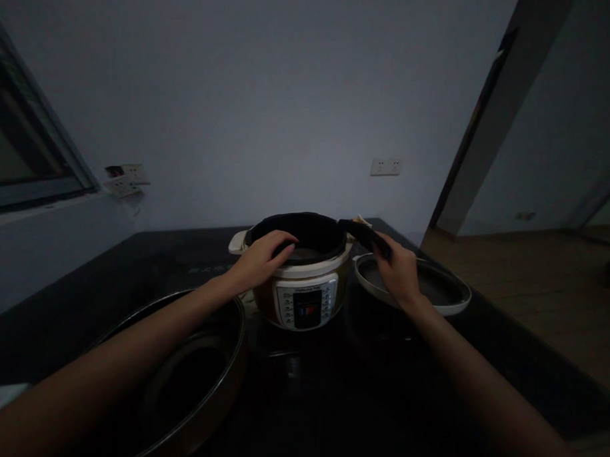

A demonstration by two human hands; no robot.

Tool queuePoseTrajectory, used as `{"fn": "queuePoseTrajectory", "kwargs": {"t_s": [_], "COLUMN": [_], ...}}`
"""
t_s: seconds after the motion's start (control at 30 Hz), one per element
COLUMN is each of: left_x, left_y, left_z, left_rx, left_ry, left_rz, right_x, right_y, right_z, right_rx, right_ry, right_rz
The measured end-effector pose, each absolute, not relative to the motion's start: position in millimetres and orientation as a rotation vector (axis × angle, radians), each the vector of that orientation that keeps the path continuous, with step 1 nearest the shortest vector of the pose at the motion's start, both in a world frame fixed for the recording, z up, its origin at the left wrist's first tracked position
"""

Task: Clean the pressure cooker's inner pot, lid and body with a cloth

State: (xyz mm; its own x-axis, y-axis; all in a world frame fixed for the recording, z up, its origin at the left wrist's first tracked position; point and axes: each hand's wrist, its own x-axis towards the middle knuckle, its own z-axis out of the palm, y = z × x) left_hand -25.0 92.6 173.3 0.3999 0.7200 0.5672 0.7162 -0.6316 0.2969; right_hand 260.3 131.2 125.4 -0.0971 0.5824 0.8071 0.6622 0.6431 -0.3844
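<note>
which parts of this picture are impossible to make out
All in the head view:
Near inside of the white-rimmed brown electric cooker: hidden by its front rim and the left hand.
Labels on its white-framed control panel: too small and dim.
Round dark metal pot: partly behind the left forearm, cut off by the bottom edge.

The left hand (262, 258) reaches over the cooker (306, 303); the right hand (400, 270) grips black plastic (361, 234).

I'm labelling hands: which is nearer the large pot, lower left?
Left. The left hand is beyond the pot, at the cooker; the right hand is farther, right of the cooker.
</note>
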Motion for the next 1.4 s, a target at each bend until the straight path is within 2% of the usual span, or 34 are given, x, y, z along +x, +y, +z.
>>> {"fn": "queuePoseTrajectory", "kwargs": {"t_s": [0.17, 0.33, 0.47, 0.6, 0.7, 1.13, 1.4], "left_x": [-22, -25, -41, -63, -72, -69, -66], "left_y": [104, 114, 124, 139, 151, 151, 148], "left_z": [175, 179, 182, 178, 173, 170, 175], "left_rx": [2.635, 2.671, 2.704, 2.559, 2.389, 2.036, 2.013], "left_ry": [1.354, 1.442, 1.736, 2.148, 2.289, 2.403, 2.4], "left_rz": [1.127, 1.088, 0.991, 0.856, 0.756, 0.505, 0.43], "right_x": [244, 232, 225, 219, 214, 195, 182], "right_y": [112, 91, 100, 121, 129, 135, 156], "right_z": [123, 120, 132, 150, 161, 191, 199], "right_rx": [-0.898, -1.004, -1.187, -1.458, -1.537, -1.754, -1.841], "right_ry": [-2.01, -2.067, -2.136, -2.193, -2.184, -2.163, -2.079], "right_rz": [-0.055, -0.241, -0.351, -0.297, -0.27, -0.19, -0.107]}}
